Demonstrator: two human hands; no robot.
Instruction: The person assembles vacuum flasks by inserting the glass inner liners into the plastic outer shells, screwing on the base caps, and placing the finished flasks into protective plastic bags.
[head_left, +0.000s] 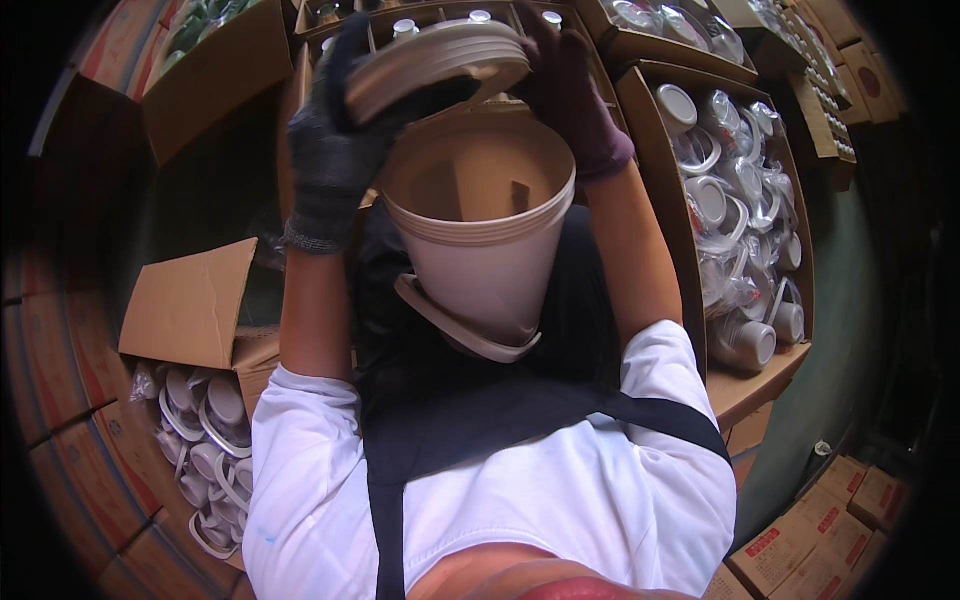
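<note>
A pale round bucket lid point(440, 62) is held tilted above the mouth of an uncovered, off-white plastic bucket point(480, 270). My left hand point(345, 135), in a dark grey glove, is closed around the lid's left side. At its right edge is my right hand point(575, 95) in a dark purplish glove; its fingers are blurred but look closed on the rim. The bucket stands tilted between my legs, with its inside showing and its handle point(465, 330) hanging down in front. Lid and bucket rim look apart.
Ahead, a divided carton holds bottles with white caps point(405, 28). Open cartons of bagged, pale lidded containers stand at right point(745, 200) and lower left point(205, 450). A carton flap point(190, 300) sticks up at left. Stacked boxes point(820, 530) lie lower right.
</note>
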